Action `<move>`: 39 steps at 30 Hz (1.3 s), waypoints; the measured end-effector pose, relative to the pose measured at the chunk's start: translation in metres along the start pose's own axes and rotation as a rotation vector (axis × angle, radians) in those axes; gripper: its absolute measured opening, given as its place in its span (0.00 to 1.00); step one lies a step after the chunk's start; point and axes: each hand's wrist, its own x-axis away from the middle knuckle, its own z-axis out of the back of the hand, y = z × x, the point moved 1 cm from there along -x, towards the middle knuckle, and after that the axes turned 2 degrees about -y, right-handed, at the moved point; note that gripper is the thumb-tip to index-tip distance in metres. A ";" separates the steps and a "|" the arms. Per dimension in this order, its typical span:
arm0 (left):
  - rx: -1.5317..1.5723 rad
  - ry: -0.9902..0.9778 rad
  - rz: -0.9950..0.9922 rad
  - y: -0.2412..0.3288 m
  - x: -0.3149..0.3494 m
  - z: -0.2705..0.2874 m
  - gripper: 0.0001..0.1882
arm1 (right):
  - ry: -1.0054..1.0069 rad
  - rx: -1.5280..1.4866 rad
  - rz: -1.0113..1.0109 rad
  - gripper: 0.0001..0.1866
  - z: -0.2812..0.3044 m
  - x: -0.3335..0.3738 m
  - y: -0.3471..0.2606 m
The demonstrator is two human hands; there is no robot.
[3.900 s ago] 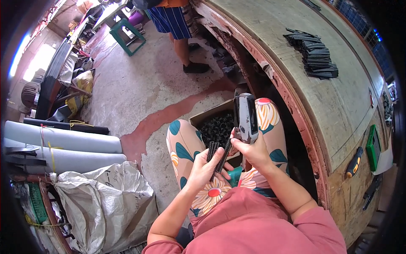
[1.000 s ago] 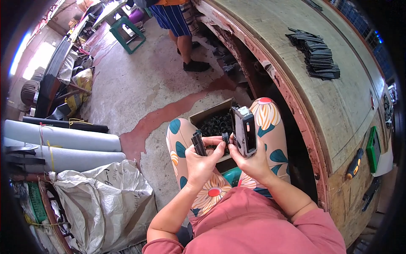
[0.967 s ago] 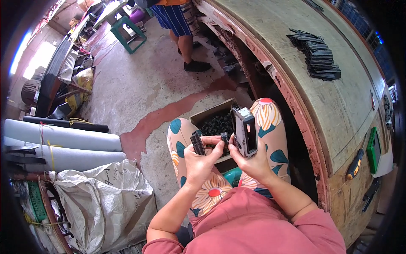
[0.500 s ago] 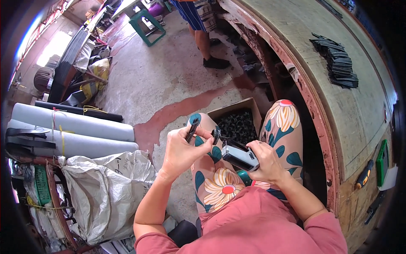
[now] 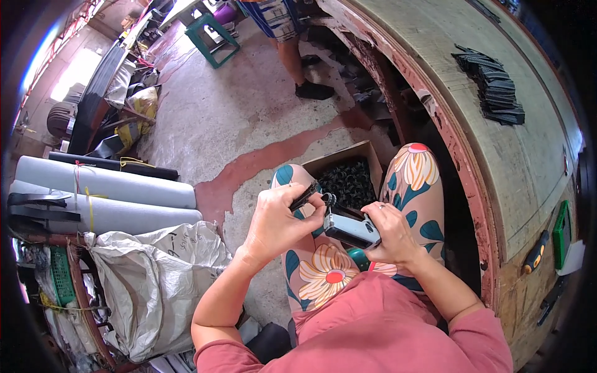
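Observation:
Above my lap, my right hand (image 5: 393,235) is closed around a grey and black stapler (image 5: 349,229), its nose turned toward my left hand. My left hand (image 5: 273,219) pinches a small loop of black strip (image 5: 329,200) at the stapler's nose; whether the loop lies between the jaws is hard to tell. A bunch of flat black strips (image 5: 303,196) is also held in the left hand, sticking out past the fingers. Between my knees, beyond the hands, a cardboard box (image 5: 377,163) holds many similar black loops (image 5: 343,179).
On the right, a wooden table (image 5: 460,68) bears a pile of black strips (image 5: 494,87), a screwdriver (image 5: 535,252) and a green tray (image 5: 561,235). Grey rolls (image 5: 106,180) and a white sack (image 5: 155,280) lie on the left. Another person's legs (image 5: 291,59) and a green stool (image 5: 211,40) are ahead.
My left hand has moved slightly right, toward the stapler, and the bunch of strips has tipped over toward the right. The loop now sits closer above the stapler's nose.

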 end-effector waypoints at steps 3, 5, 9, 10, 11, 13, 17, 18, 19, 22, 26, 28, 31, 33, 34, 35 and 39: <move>-0.002 0.008 -0.033 0.000 -0.001 0.000 0.07 | 0.012 -0.007 0.006 0.28 0.000 0.000 0.001; -0.032 -0.004 -0.051 0.000 -0.002 0.000 0.07 | 0.022 -0.009 0.013 0.28 0.000 0.000 0.001; -0.006 -0.005 -0.064 0.003 -0.003 -0.001 0.06 | 0.050 -0.026 0.006 0.26 0.000 -0.001 0.001; 0.086 0.035 -0.014 0.004 -0.003 -0.003 0.05 | 0.053 -0.017 0.005 0.26 -0.002 0.000 0.003; 0.179 0.075 0.037 0.005 -0.004 -0.006 0.07 | 0.064 -0.088 -0.064 0.23 -0.007 0.004 0.006; 0.378 0.222 0.103 0.000 -0.005 -0.013 0.12 | 0.076 -0.291 -0.182 0.17 -0.007 0.004 0.003; 0.898 0.287 0.505 -0.032 0.010 -0.044 0.23 | 0.036 -0.753 -0.510 0.13 -0.006 0.003 -0.016; 1.091 0.308 0.626 -0.036 0.014 -0.060 0.24 | -0.032 -0.856 -0.612 0.13 0.001 0.005 -0.024; 1.178 0.225 0.768 -0.034 0.017 -0.077 0.24 | -0.013 -0.927 -0.555 0.12 0.000 0.005 -0.024; 1.339 0.037 1.060 -0.053 0.048 -0.144 0.17 | -0.007 -1.177 -0.555 0.11 -0.005 0.008 -0.039; 1.168 0.190 1.723 0.024 0.001 -0.151 0.23 | 0.011 -1.154 -0.462 0.15 0.001 0.015 -0.048; 1.236 0.188 1.607 0.016 0.022 -0.169 0.22 | -0.053 -1.146 -0.464 0.19 0.007 0.018 -0.052; 1.327 0.204 1.435 -0.003 0.046 -0.182 0.21 | 0.046 -1.173 -0.485 0.15 0.010 0.011 -0.062; 1.385 0.190 1.323 -0.020 0.044 -0.181 0.20 | 0.099 -1.127 -0.538 0.10 0.004 0.011 -0.053; 1.414 0.191 1.263 -0.030 0.044 -0.177 0.19 | 0.137 -1.124 -0.552 0.09 0.002 0.009 -0.050; 1.442 0.194 1.200 -0.042 0.049 -0.171 0.19 | 0.090 -1.187 -0.605 0.11 0.006 0.008 -0.048; 1.318 0.224 0.724 -0.005 0.015 -0.118 0.32 | 0.085 -1.320 -0.636 0.09 0.012 0.001 -0.033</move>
